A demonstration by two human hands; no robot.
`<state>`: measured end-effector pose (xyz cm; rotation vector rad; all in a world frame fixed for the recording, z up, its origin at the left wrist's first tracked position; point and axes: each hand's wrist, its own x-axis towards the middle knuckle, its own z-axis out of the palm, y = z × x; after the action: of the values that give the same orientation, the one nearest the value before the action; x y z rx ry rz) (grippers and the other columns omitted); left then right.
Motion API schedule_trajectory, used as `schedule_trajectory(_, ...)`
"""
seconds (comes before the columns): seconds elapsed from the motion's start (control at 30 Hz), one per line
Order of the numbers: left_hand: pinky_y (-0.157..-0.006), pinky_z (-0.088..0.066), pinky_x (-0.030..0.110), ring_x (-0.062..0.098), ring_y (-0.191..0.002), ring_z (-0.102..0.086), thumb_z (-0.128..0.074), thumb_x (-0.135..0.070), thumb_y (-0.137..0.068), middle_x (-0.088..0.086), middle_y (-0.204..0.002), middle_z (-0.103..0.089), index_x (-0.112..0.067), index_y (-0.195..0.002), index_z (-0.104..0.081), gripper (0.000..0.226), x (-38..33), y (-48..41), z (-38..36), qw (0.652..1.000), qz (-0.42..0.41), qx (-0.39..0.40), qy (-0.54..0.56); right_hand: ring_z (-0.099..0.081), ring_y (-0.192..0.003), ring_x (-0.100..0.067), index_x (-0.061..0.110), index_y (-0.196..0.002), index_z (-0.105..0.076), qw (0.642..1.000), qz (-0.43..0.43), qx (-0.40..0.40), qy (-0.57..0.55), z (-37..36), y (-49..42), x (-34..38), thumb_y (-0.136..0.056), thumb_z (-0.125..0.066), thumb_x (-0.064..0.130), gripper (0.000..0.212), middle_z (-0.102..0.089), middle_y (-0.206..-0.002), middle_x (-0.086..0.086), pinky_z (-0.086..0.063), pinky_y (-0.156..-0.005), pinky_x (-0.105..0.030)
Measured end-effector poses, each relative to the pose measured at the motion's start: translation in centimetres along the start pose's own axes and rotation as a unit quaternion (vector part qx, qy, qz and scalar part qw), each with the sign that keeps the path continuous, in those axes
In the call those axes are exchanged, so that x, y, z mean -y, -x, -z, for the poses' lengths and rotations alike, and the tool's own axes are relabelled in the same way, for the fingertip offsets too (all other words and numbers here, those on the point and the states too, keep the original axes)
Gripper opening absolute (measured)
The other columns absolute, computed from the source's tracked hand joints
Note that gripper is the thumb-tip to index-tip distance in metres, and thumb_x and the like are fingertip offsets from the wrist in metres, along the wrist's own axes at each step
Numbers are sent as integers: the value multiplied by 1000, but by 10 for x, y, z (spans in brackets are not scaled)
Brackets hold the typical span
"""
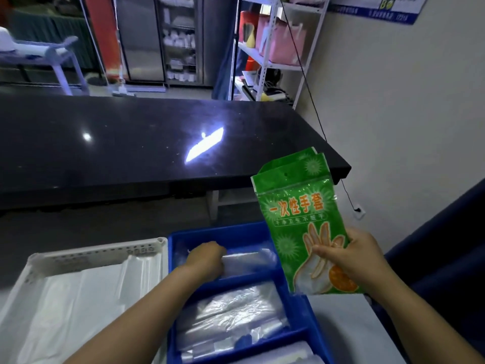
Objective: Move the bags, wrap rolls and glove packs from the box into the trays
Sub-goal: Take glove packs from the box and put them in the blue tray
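My right hand (351, 256) holds a green glove pack (301, 214) upright in the air, just right of the blue tray (183, 236). The blue tray has compartments in a row. My left hand (207, 258) reaches into the far compartment with its fingers curled on a clear wrap roll (249, 260). The middle compartment holds clear plastic bags (231, 311). More clear plastic (278, 354) lies in the near compartment. Left of the blue tray stands a white tray (91, 254) with white plastic bags (68, 306) in it.
A black glossy counter (131, 143) runs across the view beyond the trays. A white wall with a socket (359, 210) is on the right. A white shelf rack (275, 48) stands at the back right. A dark blue surface (446, 232) rises at the right edge.
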<state>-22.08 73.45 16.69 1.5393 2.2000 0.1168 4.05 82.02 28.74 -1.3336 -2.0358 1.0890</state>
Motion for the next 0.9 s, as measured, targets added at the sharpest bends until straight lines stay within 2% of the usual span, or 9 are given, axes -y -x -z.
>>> schedule_trajectory(0.13,-64,-39,33,30,-86,-59,-49,-9,-80,9,-93,-63,-15,-90,-57,14,5,11,20,996,6,-65,56,-69,-61,-5,23,-75,-68,1000,24,-10,13,-3,-9,6,-68,-79,11,18,-73,-67,7,-55,-59,-28)
schedule_trajectory(0.27,-59,-35,30,34,-83,-61,-51,-12,-77,12,-87,-67,-19,-79,-51,7,17,35,54,980,31,-185,73,-68,-64,-4,30,-75,-67,997,67,-13,31,-6,-28,12,-67,-81,18,19,-72,-73,7,-56,-59,-32)
schedule_trajectory(0.33,-58,-39,31,33,-78,-62,-53,-13,-75,11,-81,-68,-18,-73,-47,8,31,53,71,972,64,-206,88,-68,-69,-9,34,-73,-66,995,90,-1,40,-12,-39,17,-65,-82,18,23,-71,-78,4,-58,-65,-38)
schedule_trajectory(0.43,-62,-52,35,29,-70,-66,-57,-13,-71,6,-70,-69,-15,-74,-52,6,57,84,87,958,139,-229,106,-66,-75,-17,43,-65,-64,990,134,20,43,-28,-54,26,-63,-84,16,33,-68,-82,4,-56,-72,-43)
schedule_trajectory(0.53,-64,-55,36,25,-63,-67,-58,-9,-70,2,-61,-68,-15,-71,-53,8,77,115,92,938,201,-244,141,-64,-72,-21,38,-60,-61,973,193,85,92,-47,-66,37,-65,-83,27,25,-64,-76,2,-53,-66,-40)
schedule_trajectory(0.6,-60,-56,37,20,-57,-66,-55,-7,-70,1,-55,-67,-17,-68,-52,10,84,131,90,926,228,-252,167,-60,-68,-19,34,-59,-57,945,231,141,184,-59,-74,45,-68,-78,39,23,-59,-73,3,-48,-62,-38)
schedule_trajectory(0.7,-56,-56,36,14,-47,-64,-53,-8,-70,1,-52,-66,-18,-68,-52,10,87,149,83,910,262,-266,181,-58,-68,-15,28,-67,-62,874,245,232,350,-76,-85,58,-72,-67,53,27,-62,-75,3,-49,-61,-37)
schedule_trajectory(0.77,-56,-56,40,16,-49,-65,-52,-7,-69,2,-56,-66,-19,-67,-52,12,86,159,80,905,268,-267,196,-60,-72,-15,27,-77,-64,831,232,296,410,-89,-93,62,-72,-67,52,25,-65,-80,4,-52,-65,-37)
schedule_trajectory(0.9,-56,-55,37,9,-47,-64,-49,-8,-68,-1,-62,-67,-24,-69,-54,17,82,171,73,896,284,-265,216,-59,-74,-15,25,-85,-64,787,223,366,444,-118,-105,59,-67,-74,42,26,-66,-83,5,-49,-66,-34)
